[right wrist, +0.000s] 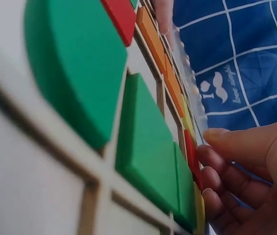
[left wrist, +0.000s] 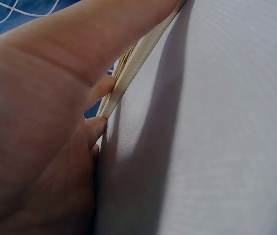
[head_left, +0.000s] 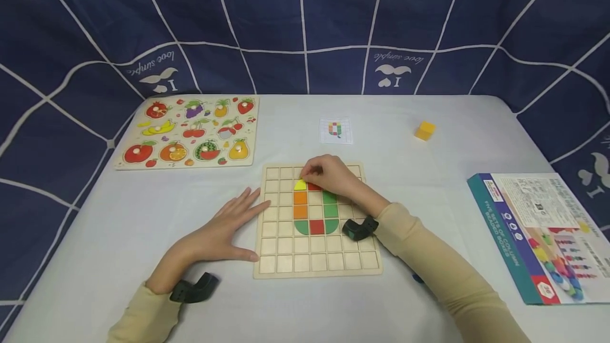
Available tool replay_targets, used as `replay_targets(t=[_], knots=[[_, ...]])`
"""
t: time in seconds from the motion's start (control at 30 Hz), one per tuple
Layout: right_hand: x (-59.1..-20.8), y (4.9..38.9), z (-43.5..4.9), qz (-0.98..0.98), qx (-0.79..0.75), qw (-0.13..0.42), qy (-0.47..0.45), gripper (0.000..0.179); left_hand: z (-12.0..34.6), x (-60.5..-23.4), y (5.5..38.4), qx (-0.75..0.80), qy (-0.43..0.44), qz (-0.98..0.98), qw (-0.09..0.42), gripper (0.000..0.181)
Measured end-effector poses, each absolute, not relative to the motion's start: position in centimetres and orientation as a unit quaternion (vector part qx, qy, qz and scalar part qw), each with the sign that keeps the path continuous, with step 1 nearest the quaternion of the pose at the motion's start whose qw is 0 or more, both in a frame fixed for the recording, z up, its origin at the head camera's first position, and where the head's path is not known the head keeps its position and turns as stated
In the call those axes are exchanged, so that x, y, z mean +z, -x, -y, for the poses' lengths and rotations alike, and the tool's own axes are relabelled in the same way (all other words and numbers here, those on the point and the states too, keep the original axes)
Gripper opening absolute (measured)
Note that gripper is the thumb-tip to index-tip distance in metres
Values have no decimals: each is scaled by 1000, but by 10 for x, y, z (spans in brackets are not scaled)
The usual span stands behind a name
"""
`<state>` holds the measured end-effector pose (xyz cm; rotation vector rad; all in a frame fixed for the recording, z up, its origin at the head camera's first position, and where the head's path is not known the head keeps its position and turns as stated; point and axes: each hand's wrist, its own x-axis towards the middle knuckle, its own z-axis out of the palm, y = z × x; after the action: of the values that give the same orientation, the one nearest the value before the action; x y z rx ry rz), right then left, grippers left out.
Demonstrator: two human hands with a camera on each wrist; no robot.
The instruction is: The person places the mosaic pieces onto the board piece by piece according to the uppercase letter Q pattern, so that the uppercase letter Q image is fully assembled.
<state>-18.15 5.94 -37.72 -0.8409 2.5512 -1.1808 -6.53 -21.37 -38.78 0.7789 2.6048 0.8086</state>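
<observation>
A wooden grid board [head_left: 278, 263] holds coloured pieces in a ring. Bent fingers of my right hand [head_left: 331, 176] pinch at a yellow corner piece [head_left: 299, 186] at the ring's far left. Beside it lies a red square [head_left: 313, 187], partly under the hand. Two orange squares [head_left: 300, 205] run down the left, green squares [head_left: 330, 210] down the right. Nearest me, another red square [head_left: 316, 227] sits between two green rounded pieces [right wrist: 75, 63]. My left hand [head_left: 224, 232] is spread, its fingertips and thumb against the board's left edge.
Behind the board lies a small pattern card [head_left: 336, 131]. A fruit peg puzzle [head_left: 190, 134] is at the back left, yellow-orange blocks [head_left: 425, 130] at the back right. A boxed bead set [head_left: 548, 237] lies at the right edge. Blue checked cloth [head_left: 333, 15] surrounds the table.
</observation>
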Motion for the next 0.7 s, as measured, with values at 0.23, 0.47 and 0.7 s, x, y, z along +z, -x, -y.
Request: replay_targets(t=[0.23, 0.47, 0.7], knots=[[-362, 165, -89, -862, -423, 79, 269, 9, 214, -390, 65, 284, -269, -907, 154, 107], [-337, 126, -147, -880, -412, 41, 235, 12, 215, -389, 65, 285, -271, -907, 150, 107], [-347, 76, -208, -904, -386, 12, 185, 13, 215, -389, 66, 282, -271, -908, 151, 107]])
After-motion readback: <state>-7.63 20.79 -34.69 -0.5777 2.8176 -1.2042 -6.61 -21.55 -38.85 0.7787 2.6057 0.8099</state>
